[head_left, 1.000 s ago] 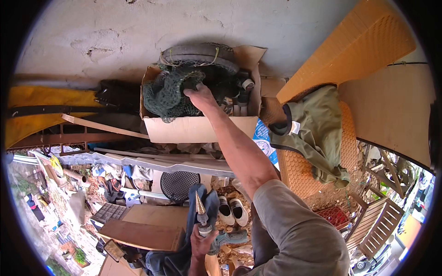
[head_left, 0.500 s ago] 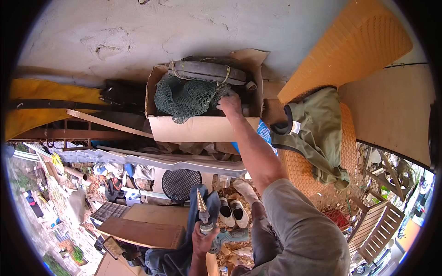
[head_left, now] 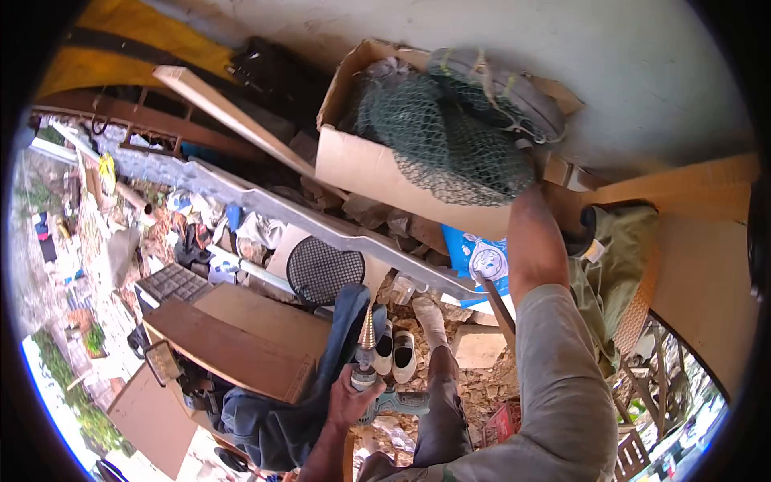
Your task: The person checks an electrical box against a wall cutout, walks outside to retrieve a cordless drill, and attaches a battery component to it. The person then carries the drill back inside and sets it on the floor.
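My left hand (head_left: 353, 398) is closed around a cordless drill (head_left: 405, 403) near its chuck. A cone-shaped step drill bit (head_left: 368, 329) points up from it. My right arm reaches up to a cardboard box (head_left: 373, 165), and my right hand (head_left: 531, 198) is at the box's right front corner. Its fingers are hidden by green netting (head_left: 418, 120). That netting fills much of the box and drapes over the front edge. Behind it lies a grey rounded bundle (head_left: 502, 84) tied with cord.
A wooden plank (head_left: 233, 120) leans against the box. Below runs a grey corrugated sheet edge (head_left: 321, 229). A blue printed bag (head_left: 482, 255) and an olive garment (head_left: 618, 265) lie near my right arm. Jeans (head_left: 269, 422), a brown board (head_left: 233, 345) and white shoes (head_left: 404, 357) are lower down.
My view has turned, so the box appears tilted and further right. The netting now spreads to the right and over the box front, covering my right hand. My left hand still holds the drill.
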`<state>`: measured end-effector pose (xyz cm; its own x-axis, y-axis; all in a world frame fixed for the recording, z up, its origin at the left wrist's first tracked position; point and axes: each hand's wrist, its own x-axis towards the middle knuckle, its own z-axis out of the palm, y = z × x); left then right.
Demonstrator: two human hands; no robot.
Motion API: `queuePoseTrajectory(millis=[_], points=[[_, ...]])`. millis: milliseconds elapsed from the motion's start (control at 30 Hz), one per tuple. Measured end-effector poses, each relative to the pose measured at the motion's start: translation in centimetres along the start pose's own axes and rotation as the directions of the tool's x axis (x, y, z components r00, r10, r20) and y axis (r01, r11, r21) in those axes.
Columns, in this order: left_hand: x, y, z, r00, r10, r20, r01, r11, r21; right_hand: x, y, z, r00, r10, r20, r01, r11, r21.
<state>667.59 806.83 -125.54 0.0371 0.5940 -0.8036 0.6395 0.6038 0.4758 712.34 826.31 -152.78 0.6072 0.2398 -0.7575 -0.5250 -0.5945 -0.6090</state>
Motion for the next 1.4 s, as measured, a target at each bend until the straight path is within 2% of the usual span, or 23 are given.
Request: queuePoseTrajectory(millis=[67,167,267,300,400,533,567,667,733,800,833,867,967,1033,1133,1233,1267,1333,1367,1400], points=[[0.0,-0.2,-0.1,1.0,-0.026,-0.004,0.026,1.0,-0.014,0.9,0.0,-0.3,0.998,-0.06,0.022,0.062,0.993,-0.102],[0.8,-4.0,0.9,0.998,-0.065,0.002,0.065,0.991,-0.12,2.3,-0.5,-1.1,0.991,-0.129,0.026,0.132,0.958,-0.255],[1.6,-1.9,0.5,1.0,0.005,-0.001,-0.005,0.99,-0.14,3.4,-1.0,-1.5,0.982,-0.184,0.034,0.183,0.91,-0.372],[1.9,-2.7,0.5,0.996,-0.074,0.05,0.082,0.98,-0.179,3.6,-1.2,-1.7,0.98,-0.196,0.038,0.195,0.893,-0.406],[2.9,-4.0,0.4,0.991,-0.12,0.057,0.13,0.969,-0.212,4.7,-1.5,-2.5,0.973,-0.224,0.049,0.218,0.841,-0.496],[3.2,-6.3,0.8,0.999,0.004,-0.053,-0.017,0.972,-0.234,4.9,-2.1,-3.5,0.964,-0.258,0.071,0.246,0.752,-0.611],[2.8,-5.5,0.3,0.999,-0.009,-0.036,-0.001,0.966,-0.26,4.8,-2.3,-3.8,0.962,-0.261,0.08,0.251,0.724,-0.642],[1.5,-4.8,0.7,0.991,0.037,-0.13,-0.087,0.912,-0.401,3.7,-3.0,-4.9,0.956,-0.27,0.109,0.266,0.652,-0.71],[0.3,-4.1,0.3,0.998,-0.017,-0.067,-0.01,0.925,-0.379,3.5,-3.0,-5.9,0.96,-0.24,0.146,0.267,0.615,-0.742],[-1.3,-2.0,-0.4,0.995,-0.093,-0.042,0.075,0.943,-0.323,5.2,-2.7,-7.7,0.976,-0.143,0.163,0.217,0.624,-0.751],[-1.8,-3.1,0.4,0.995,-0.101,-0.02,0.085,0.914,-0.397,-1.3,-3.3,-6.7,0.945,-0.309,0.106,0.304,0.713,-0.632],[-2.6,-2.3,0.0,0.998,-0.067,-0.003,0.061,0.923,-0.379,-9.7,-4.2,-4.9,0.884,-0.465,0.046,0.421,0.75,-0.511],[-5.1,-0.1,-1.5,0.998,0.009,0.059,0.009,0.952,-0.305,-11.9,-4.3,-7.4,0.901,-0.428,0.065,0.424,0.842,-0.334],[-6.7,0.6,-2.3,0.995,0.018,0.097,0.007,0.967,-0.253,-14.0,-4.9,-8.5,0.952,-0.307,-0.001,0.301,0.935,-0.188],[-9.7,0.7,-3.5,0.992,0.106,0.063,-0.088,0.967,-0.24,-19.0,-5.3,-10.6,0.937,-0.348,0.038,0.35,0.935,-0.06],[-13.1,0.1,-4.5,0.984,0.177,-0.035,-0.179,0.939,-0.294,-26.4,-5.4,-11.6,0.939,-0.305,0.159,0.265,0.936,0.232],[-14.3,-0.1,-5.0,0.978,0.196,-0.064,-0.206,0.926,-0.316,-29.2,-5.6,-11.8,0.911,-0.282,0.301,0.203,0.942,0.268],[-16.8,-0.4,-6.4,0.974,0.219,-0.067,-0.228,0.916,-0.33,-35.3,-6.0,-11.5,0.789,-0.253,0.559,0.08,0.946,0.315],[-18.2,-0.7,-7.1,0.971,0.233,-0.06,-0.239,0.911,-0.335,-38.0,-5.7,-11.1,0.687,-0.233,0.688,0.014,0.951,0.309],[-19.8,-0.9,-7.7,0.964,0.242,-0.107,-0.265,0.863,-0.431,-41.2,-5.4,-10.5,0.576,-0.217,0.788,-0.04,0.955,0.293]])
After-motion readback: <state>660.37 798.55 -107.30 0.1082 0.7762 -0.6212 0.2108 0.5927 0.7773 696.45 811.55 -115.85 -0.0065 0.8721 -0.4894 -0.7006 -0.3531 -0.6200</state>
